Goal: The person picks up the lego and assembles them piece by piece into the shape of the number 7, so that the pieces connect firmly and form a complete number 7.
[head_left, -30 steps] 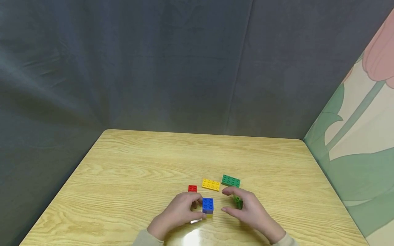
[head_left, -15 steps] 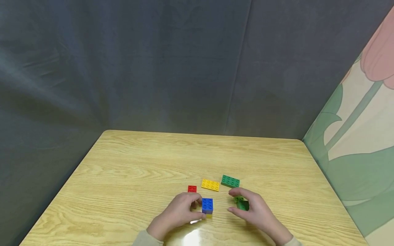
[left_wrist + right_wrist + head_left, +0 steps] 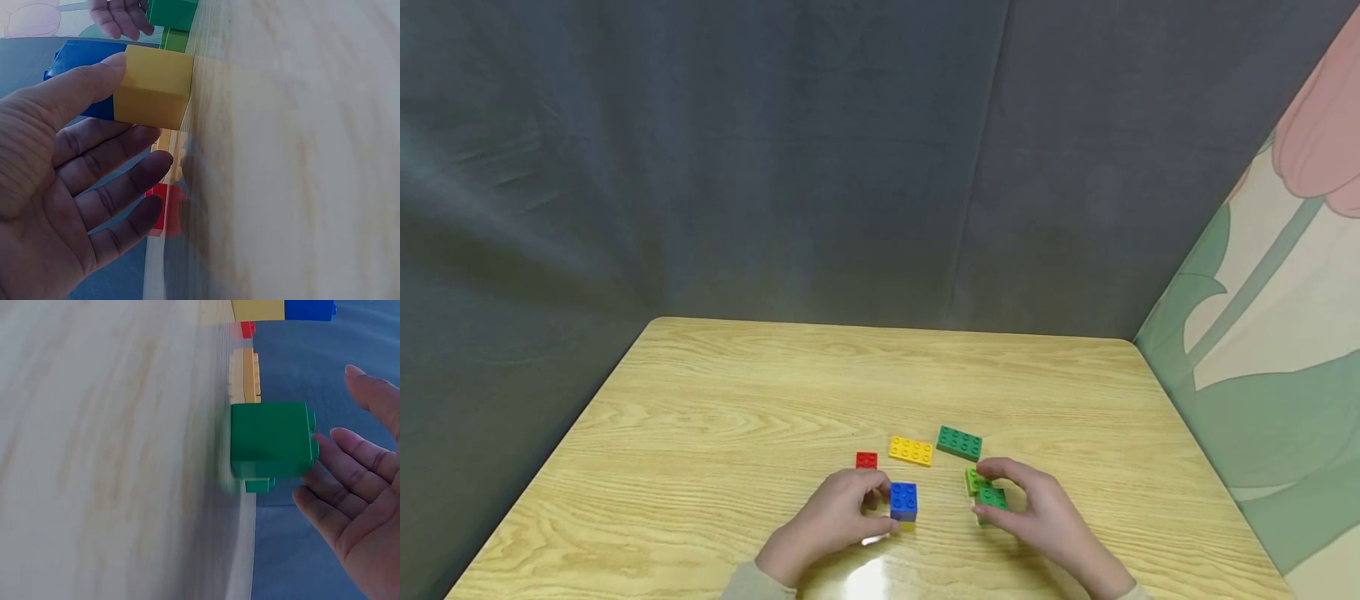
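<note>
Left hand (image 3: 848, 510) pinches blue-on-yellow square plastic brick stack (image 3: 903, 503), near middle. Right hand (image 3: 1036, 502), fingers loosely parted, grips nothing, over square green plastic brick (image 3: 993, 498), right of stack.

1. A blue four-stud brick (image 3: 903, 497) is sitting flush on a yellow brick (image 3: 153, 87); the pair is standing upright, studs up, and the left hand (image 3: 844, 510) is gripping its side.
2. A green four-stud brick (image 3: 993, 497) is resting studs up between the parted thumb and fingers of the right hand (image 3: 1037, 510).
3. A light green brick (image 3: 973, 481) is lying just beyond it, partly covered.
</note>
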The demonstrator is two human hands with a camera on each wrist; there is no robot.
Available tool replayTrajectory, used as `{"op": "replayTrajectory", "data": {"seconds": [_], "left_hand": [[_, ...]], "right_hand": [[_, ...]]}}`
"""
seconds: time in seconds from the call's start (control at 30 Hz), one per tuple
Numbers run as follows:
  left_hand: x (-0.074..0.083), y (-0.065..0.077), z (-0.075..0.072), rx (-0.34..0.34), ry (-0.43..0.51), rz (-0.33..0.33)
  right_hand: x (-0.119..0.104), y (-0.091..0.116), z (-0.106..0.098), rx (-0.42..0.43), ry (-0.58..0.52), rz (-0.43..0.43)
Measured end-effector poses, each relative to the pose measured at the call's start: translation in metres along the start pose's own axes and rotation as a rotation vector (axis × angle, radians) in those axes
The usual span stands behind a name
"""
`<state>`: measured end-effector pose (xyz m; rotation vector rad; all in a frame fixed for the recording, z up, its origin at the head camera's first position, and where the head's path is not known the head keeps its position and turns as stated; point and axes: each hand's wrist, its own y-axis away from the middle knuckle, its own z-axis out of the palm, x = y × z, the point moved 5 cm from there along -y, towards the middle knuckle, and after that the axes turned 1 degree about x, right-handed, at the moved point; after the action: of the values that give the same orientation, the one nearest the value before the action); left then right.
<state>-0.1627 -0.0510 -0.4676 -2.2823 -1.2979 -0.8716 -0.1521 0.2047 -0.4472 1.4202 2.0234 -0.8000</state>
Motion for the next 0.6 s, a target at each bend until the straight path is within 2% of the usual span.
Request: {"op": "replayTrajectory", "data": {"seconds": [0.4,0.6], "left_hand": [[0.001,0.0,0.0,0.007,-0.014,-0.001],[0.001,0.0,0.0,-0.006,-0.004,-0.015]], "right_hand": [[0.009,0.006,-0.004,-0.02,0.056,-0.018],[0.014,0.005,-0.004,-0.058,0.045,0.034]]}}
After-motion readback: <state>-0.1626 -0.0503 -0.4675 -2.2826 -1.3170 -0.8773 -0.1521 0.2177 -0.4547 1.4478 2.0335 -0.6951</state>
